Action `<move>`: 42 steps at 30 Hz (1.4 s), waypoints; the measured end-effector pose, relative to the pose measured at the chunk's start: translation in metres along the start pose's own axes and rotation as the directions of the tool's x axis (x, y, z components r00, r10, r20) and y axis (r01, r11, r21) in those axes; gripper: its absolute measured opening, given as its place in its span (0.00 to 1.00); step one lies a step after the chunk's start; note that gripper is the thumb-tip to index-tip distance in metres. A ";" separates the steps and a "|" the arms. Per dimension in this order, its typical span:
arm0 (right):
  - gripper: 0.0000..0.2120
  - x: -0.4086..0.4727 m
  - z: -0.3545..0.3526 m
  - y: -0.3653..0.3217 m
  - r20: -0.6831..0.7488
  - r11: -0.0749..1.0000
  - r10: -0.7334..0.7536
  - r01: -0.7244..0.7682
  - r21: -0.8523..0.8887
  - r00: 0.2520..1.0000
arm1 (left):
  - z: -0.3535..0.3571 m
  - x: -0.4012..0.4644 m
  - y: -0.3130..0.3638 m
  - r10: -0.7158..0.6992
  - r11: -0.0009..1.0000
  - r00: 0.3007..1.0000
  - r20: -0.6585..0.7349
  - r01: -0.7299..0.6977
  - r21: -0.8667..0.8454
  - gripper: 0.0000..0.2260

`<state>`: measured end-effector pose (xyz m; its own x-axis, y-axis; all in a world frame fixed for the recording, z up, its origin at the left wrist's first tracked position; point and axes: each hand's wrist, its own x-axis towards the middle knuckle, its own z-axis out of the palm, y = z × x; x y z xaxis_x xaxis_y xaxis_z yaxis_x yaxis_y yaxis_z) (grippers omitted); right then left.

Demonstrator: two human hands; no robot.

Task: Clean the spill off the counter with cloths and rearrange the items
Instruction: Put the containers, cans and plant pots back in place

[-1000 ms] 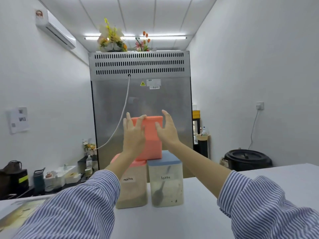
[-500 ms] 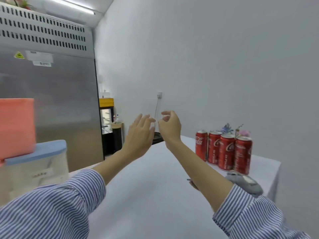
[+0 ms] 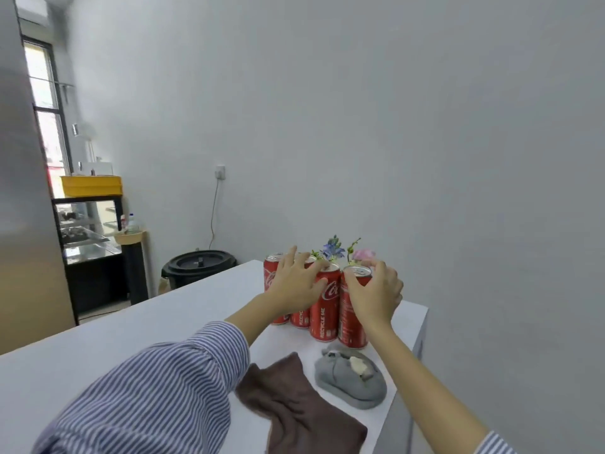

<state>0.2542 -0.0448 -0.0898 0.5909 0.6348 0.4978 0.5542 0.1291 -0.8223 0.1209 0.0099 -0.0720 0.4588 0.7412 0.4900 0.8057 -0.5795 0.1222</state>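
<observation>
four red cans [image 3: 324,303] stand in a row on the white counter [image 3: 157,335]. the left hand [image 3: 296,283] spreads over the middle cans; the right hand [image 3: 376,294] curls round the can nearest the counter's end. before the cans lie a grey cloth [image 3: 350,378] and a brown cloth [image 3: 294,407].

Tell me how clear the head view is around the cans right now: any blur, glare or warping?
Head view: even, soft light, no glare on the cans; "RECYCLE ME" reads sharply; the steel cabinet at left is smeared; wide-angle stretch enlarges the striped sleeve.
</observation>
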 end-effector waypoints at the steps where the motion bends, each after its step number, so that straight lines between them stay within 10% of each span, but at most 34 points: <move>1: 0.17 0.002 0.002 0.007 0.030 1.000 0.005 -0.005 0.004 1.000 | 0.009 0.001 -0.001 0.005 0.999 1.000 -0.031 -0.006 -0.038 0.17; 13: 0.26 0.006 0.029 0.024 -0.099 0.964 -0.038 0.063 0.258 0.994 | 0.044 -0.034 0.022 0.042 0.832 0.868 -0.495 -0.305 -0.464 0.14; 22: 0.22 -0.002 0.016 -0.034 -0.188 0.903 -0.138 0.201 0.380 0.972 | -0.022 -0.054 0.006 -0.242 0.762 0.855 -0.459 -0.126 -0.636 0.19; 35: 0.20 -0.098 0.101 -0.186 0.347 0.779 -0.207 -0.060 0.625 0.915 | -0.181 -0.199 -0.117 -0.531 0.848 0.478 -0.700 0.303 -0.436 0.17; 42: 0.14 -0.203 0.162 -0.192 0.450 0.786 -0.516 0.194 0.587 0.729 | -0.200 -0.270 -0.149 -0.572 0.794 0.388 -0.723 0.485 -0.367 0.16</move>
<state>-0.0674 -0.0753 -0.0773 -0.1196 0.7391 0.6629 0.2067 0.6716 -0.7115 -0.1980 -0.1721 -0.0496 -0.5530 0.3744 0.7443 0.7248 -0.2243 0.6514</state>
